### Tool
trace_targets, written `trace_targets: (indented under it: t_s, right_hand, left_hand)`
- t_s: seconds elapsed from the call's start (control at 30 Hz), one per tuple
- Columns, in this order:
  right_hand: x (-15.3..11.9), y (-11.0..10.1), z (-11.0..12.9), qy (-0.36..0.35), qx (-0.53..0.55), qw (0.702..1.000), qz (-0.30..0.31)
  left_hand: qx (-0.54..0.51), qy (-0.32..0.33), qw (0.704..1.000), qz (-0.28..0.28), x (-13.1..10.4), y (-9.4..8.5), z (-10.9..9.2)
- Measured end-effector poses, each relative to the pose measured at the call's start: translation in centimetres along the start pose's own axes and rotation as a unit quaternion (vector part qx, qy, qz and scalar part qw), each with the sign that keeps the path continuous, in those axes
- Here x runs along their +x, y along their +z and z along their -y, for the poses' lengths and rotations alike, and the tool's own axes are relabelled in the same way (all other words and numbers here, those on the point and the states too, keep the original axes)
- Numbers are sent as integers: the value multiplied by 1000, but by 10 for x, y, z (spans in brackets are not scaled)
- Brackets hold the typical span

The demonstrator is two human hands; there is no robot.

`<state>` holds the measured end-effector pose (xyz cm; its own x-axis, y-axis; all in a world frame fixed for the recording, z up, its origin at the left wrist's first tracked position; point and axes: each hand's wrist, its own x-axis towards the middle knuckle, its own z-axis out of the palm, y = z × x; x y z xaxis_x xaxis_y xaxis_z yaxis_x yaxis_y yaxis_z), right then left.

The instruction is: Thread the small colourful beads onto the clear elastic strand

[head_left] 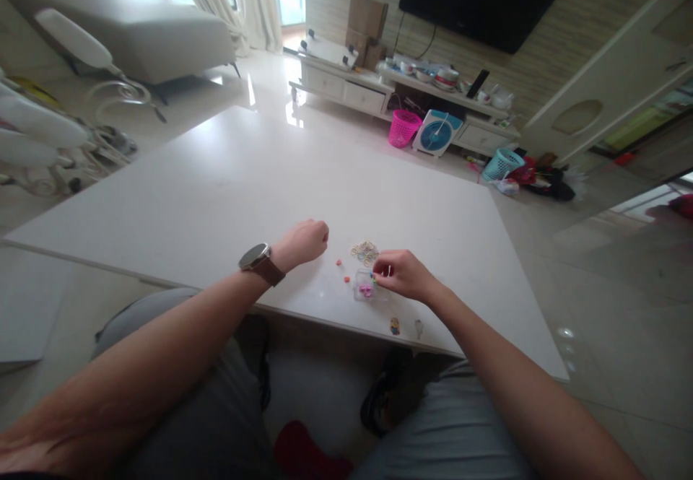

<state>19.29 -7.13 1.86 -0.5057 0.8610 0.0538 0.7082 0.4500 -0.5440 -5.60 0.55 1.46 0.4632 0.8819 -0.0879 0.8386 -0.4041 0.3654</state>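
My left hand [310, 240], with a watch [255, 257] on its wrist, rests closed on the white table [303, 177]; its palm side is hidden. My right hand [401, 272] is at the right side of a small clear plastic box [358, 294], its fingers pinched together. At those fingertips a tiny green and blue piece [373, 278] shows, but I cannot tell whether it is gripped or lies in the box. Pink pieces [366, 291] lie inside the box. Two small orange-red pieces, one nearer [347, 279] and one farther [338, 262], lie between my hands.
A pile of thin rings [364, 251] lies just beyond the box. Near the table's front edge are a yellow and blue cartoon figure [395, 326] and a small clear or metallic item [419, 328]. Beyond the table stand a pink basket [403, 128] and a box fan [434, 133].
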Motion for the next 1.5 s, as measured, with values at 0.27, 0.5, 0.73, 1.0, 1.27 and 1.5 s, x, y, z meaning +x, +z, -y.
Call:
trace_targets:
  t_s: [0.27,0.5,0.73,1.0,1.27,1.5]
  right_hand:
    - [2,18,-2,-44,-52,994,85]
    - [4,27,-1,-52,-78,990,105]
    - [4,19,0,-51,-69,986,144]
    - [2,12,3,-63,-36,985,158]
    - [1,13,5,-67,-39,984,158]
    - [3,10,2,-30,-41,997,53]
  left_hand:
    - [-26,117,990,68,-6,17,-13]
    - [1,155,984,91,-9,32,-26]
    - [9,158,982,103,-10,34,-31]
    - [15,153,983,97,-12,35,-34]
    - [13,162,982,93,-14,35,-35]
    - [-173,136,966,138,-5,28,-31]
